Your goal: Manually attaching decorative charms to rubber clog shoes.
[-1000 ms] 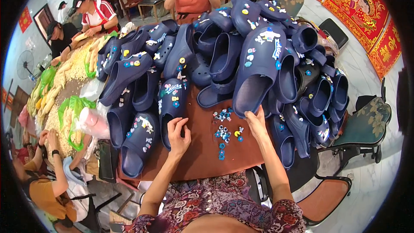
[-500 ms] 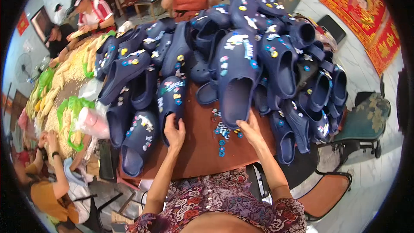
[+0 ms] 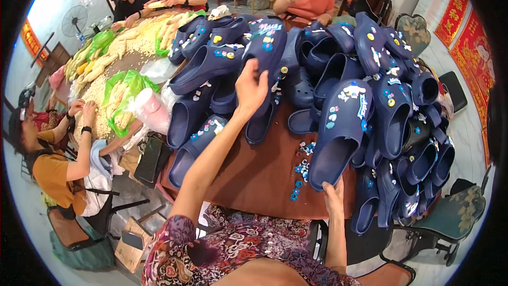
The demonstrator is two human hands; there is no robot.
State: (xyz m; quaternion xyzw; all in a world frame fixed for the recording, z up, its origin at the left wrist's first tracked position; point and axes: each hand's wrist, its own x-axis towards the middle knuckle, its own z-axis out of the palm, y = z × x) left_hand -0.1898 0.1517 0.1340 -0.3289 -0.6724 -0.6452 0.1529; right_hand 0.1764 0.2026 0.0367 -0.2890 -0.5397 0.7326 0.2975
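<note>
In my right hand (image 3: 333, 196) is the heel of a navy clog (image 3: 338, 140), its toe pointing away from me. White, blue and pink charms dot its upper. My left hand (image 3: 251, 89) is stretched farther out, fingers curled at the heel end of another charm-covered navy clog (image 3: 266, 42) over the left pile; the hand hides part of that heel. Between the two piles, small blue flower and other shoe charms (image 3: 300, 167) lie loose on the brown tabletop (image 3: 264, 185), near the right clog's left side.
Navy clogs (image 3: 391, 108) are heaped on the right, more (image 3: 203, 66) on the left. Beyond the left pile lie corn cobs, loose kernels (image 3: 143, 39), a green bag (image 3: 124, 95) and pink cups (image 3: 151, 107). Several people work around the table. Chairs (image 3: 450, 214) stand to the right.
My left hand has carried its clog away from me, up over the left pile. My right hand still grips its clog by the heel. The view has swung left.
</note>
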